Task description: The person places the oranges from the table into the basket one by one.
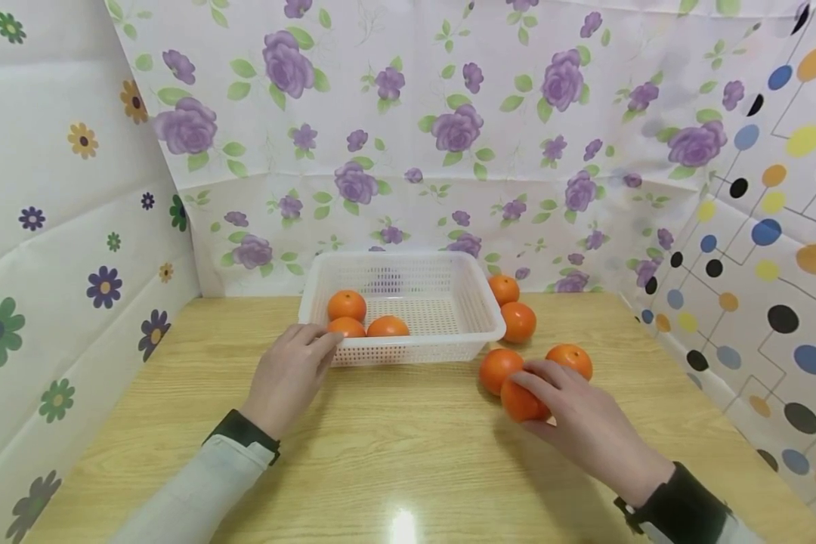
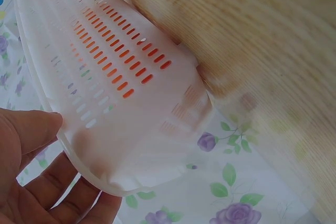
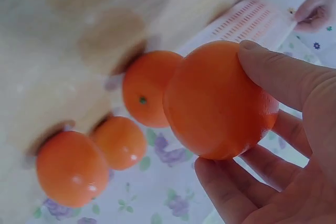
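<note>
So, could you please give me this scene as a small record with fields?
Left hand: grips rim of white perforated plastic basket
Right hand: holds one round orange fruit
In basket: three similar fruits
Outside basket: four more fruits, toward the right
Surface: pale wood-grain table
Backdrop: white cloth with purple flowers

Two oranges (image 1: 388, 326) are partly hidden by the front wall of the white basket (image 1: 418, 348). The left hand (image 2: 42, 184) is cut off by the left wrist view's edge.

A makeshift, screened-off tabletop booth (image 1: 54, 249). White sheets printed with flowers or coloured dots (image 1: 394, 143) wall a pale wood-grain surface (image 1: 381, 438).
</note>
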A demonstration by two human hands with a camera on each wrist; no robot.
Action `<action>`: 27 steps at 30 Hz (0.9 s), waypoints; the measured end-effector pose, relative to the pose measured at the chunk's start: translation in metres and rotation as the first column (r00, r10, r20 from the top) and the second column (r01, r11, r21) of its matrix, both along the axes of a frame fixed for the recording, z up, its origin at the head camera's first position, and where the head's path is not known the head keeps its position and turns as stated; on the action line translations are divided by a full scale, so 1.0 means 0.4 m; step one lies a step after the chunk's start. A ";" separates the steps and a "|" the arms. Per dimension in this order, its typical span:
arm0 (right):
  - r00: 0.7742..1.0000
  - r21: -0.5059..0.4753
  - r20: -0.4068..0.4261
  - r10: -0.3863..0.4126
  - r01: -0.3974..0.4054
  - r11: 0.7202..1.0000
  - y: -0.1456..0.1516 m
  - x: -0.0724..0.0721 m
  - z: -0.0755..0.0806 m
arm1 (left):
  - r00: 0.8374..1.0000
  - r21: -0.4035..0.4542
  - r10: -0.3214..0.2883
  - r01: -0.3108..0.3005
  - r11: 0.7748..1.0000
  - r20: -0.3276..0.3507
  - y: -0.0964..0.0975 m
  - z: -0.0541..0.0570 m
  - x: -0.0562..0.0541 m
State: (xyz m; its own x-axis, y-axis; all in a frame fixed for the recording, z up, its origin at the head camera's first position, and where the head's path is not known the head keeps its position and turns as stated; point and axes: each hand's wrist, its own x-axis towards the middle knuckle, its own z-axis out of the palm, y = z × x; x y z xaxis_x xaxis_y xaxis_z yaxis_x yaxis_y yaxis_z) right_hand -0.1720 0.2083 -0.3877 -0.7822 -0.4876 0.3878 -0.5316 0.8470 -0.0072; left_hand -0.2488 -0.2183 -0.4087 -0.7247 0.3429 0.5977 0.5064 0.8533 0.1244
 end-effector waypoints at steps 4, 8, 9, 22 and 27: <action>0.999 -0.018 -0.020 0.028 -0.029 0.999 -0.015 -0.009 0.022 | 1.000 0.001 0.000 0.000 1.000 0.000 0.000 0.000 0.000; 0.999 -0.025 -0.022 0.041 -0.042 0.999 -0.026 -0.018 0.040 | 1.000 0.004 0.000 0.000 1.000 0.006 0.001 -0.001 -0.001; 0.999 -0.025 -0.024 0.043 -0.044 0.999 -0.028 -0.020 0.044 | 1.000 0.004 0.000 0.000 1.000 0.007 0.001 -0.001 0.000; 0.994 -0.048 -0.069 0.084 -0.088 0.995 -0.044 -0.049 0.077 | 1.000 0.003 -0.001 0.001 1.000 -0.011 -0.002 -0.007 -0.002; 0.994 -0.054 -0.056 0.090 -0.094 0.994 -0.056 -0.062 0.094 | 1.000 0.001 -0.002 0.002 1.000 -0.016 -0.002 -0.005 -0.003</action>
